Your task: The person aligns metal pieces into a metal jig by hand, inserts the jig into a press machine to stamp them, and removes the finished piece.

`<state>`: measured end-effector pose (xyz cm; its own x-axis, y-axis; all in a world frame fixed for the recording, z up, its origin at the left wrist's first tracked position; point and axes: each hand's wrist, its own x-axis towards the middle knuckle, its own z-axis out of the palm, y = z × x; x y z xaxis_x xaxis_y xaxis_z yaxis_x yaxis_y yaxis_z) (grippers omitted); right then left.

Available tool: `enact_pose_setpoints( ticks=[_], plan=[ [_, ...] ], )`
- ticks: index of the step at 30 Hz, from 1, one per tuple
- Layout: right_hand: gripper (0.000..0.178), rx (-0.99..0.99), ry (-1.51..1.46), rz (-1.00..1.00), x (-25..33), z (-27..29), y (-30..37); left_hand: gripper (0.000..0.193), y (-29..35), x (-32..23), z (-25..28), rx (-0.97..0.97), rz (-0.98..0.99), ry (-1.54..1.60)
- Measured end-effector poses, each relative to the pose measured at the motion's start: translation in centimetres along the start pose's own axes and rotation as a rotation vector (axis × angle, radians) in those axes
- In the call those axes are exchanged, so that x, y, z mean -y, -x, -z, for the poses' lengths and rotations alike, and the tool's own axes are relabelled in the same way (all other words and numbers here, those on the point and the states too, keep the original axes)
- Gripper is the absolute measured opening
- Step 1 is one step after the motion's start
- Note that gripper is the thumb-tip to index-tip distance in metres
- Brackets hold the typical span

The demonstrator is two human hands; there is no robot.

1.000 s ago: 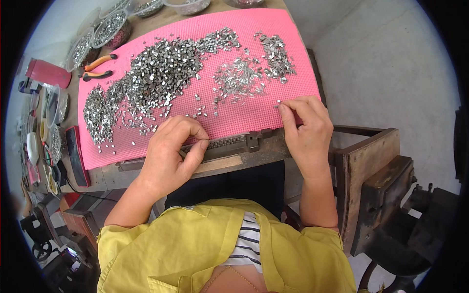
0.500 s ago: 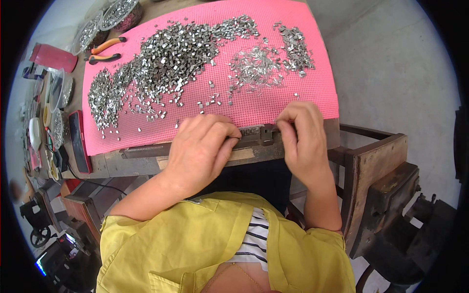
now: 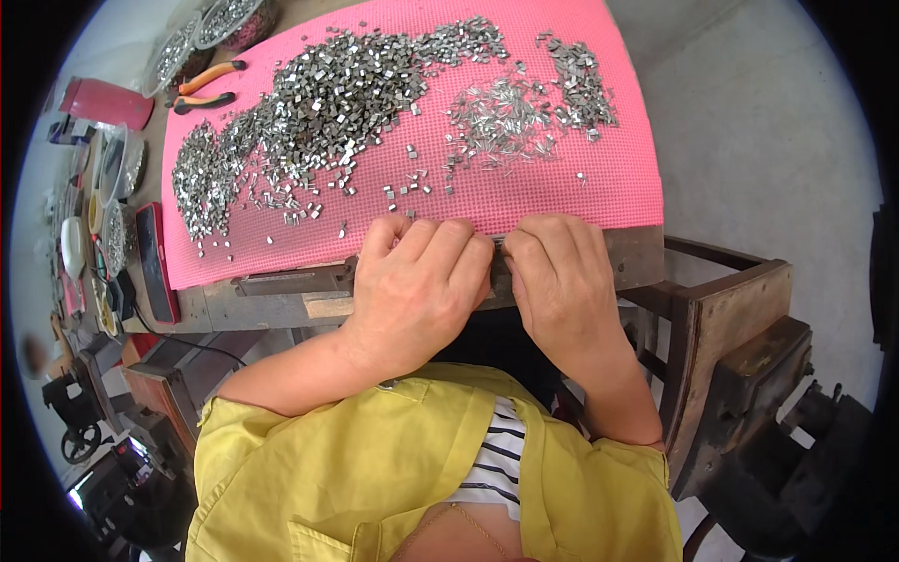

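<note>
A long dark metal bar fixture [image 3: 295, 281] lies along the near edge of the pink textured mat. My left hand [image 3: 423, 286] is curled over its middle, fingers bent down and thumb tucked underneath. Close beside it, my right hand [image 3: 562, 281] is closed over the bar's right end, its fingertips almost meeting the left ones. Both hands cover most of the fixture, and whatever the fingertips pinch is hidden. Beyond the hands, a large heap of small square metal pieces [image 3: 342, 103] and a looser pile of thin silvery pins [image 3: 501, 117] lie on the mat.
Orange-handled pliers [image 3: 211, 86] lie at the mat's far left. Clear tubs of metal parts [image 3: 229, 23] stand behind them. A red-cased phone [image 3: 157, 262] rests at the left edge. A wooden stand with a dark machine [image 3: 749, 403] is at my right.
My right hand has turned over and come left to the fixture, covering the block at its end. My left hand has shifted right, and its fingers have curled over the bar.
</note>
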<state>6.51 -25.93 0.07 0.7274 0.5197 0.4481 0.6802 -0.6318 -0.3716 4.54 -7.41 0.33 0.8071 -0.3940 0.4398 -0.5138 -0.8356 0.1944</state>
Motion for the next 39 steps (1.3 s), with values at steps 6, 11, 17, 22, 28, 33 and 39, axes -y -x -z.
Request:
enact_pose_setpoints(
  ticks=[6,11,17,22,28,33,39],
  plan=[
    [0.025,0.038,0.081,0.020,0.3,0.2,-0.4,0.018,-0.1,-0.3,-0.1,-0.062,0.005,-0.019],
    [0.021,0.009,0.080,0.079,0.4,0.4,-0.6,0.016,0.0,0.4,0.7,-0.081,0.060,0.098],
    [0.018,-0.096,-0.004,0.010,-0.3,1.5,-1.6,0.020,-1.6,2.8,3.4,0.084,0.162,0.283],
    [0.010,-0.157,-0.023,-0.038,-3.3,1.9,-5.2,0.019,-7.1,8.4,3.5,0.085,0.274,0.189],
    [0.008,-0.034,-0.176,-0.146,-7.7,-0.1,-10.8,0.016,-11.2,11.2,1.0,0.185,0.287,0.100],
    [0.011,0.007,-0.043,-0.118,-8.6,-2.5,-13.2,0.014,-11.3,11.5,0.0,0.220,0.204,-0.015],
    [0.014,0.005,0.276,-0.050,-8.1,-3.4,-14.6,0.014,-11.3,12.3,0.8,0.177,0.226,0.046]
  ],
)
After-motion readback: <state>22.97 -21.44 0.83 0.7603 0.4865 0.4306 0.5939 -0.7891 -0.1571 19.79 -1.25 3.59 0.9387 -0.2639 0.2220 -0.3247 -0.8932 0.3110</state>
